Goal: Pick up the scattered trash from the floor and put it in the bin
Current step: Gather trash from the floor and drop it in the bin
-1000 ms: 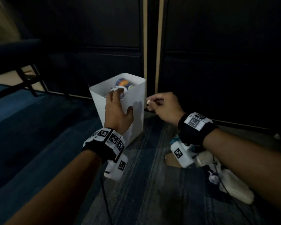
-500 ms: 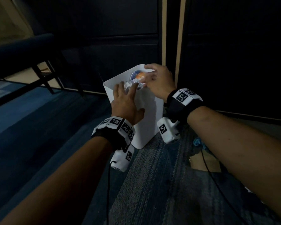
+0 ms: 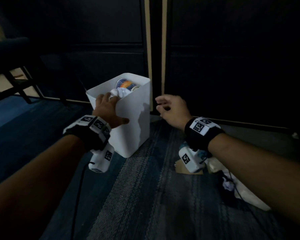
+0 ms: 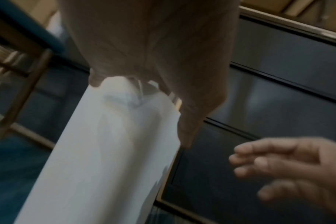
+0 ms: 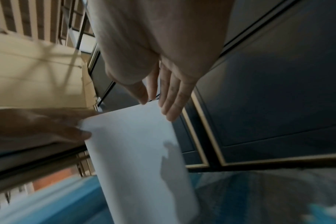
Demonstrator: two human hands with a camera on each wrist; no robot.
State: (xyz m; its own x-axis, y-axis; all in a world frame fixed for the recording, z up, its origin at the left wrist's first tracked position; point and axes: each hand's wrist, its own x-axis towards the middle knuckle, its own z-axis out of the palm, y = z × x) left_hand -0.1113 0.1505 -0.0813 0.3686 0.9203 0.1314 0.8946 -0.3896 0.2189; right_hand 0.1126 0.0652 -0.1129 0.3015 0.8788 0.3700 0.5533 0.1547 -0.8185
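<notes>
A white bin (image 3: 133,122) stands on the carpet against a dark panel wall. Inside it lie crumpled white paper (image 3: 120,92) and a colourful cup (image 3: 126,83). My left hand (image 3: 111,108) grips the bin's near rim, fingers hooked over the edge and thumb on the outer wall. In the left wrist view the palm (image 4: 144,60) lies against the bin wall (image 4: 105,151). My right hand (image 3: 170,108) hovers just right of the bin, fingers relaxed and holding nothing. In the right wrist view its fingers (image 5: 171,98) are spread above the bin (image 5: 140,151).
Trash lies on the carpet at the right under my right forearm: a brown cardboard piece (image 3: 180,168), a small crumpled paper ball (image 3: 228,184) and a white bag or sheet (image 3: 249,196). A dark chair frame (image 3: 24,87) stands at the back left.
My right hand pinched a small white scrap, reached over the bin, and has now drawn back to the right with nothing in it. The left hand stayed on the rim.
</notes>
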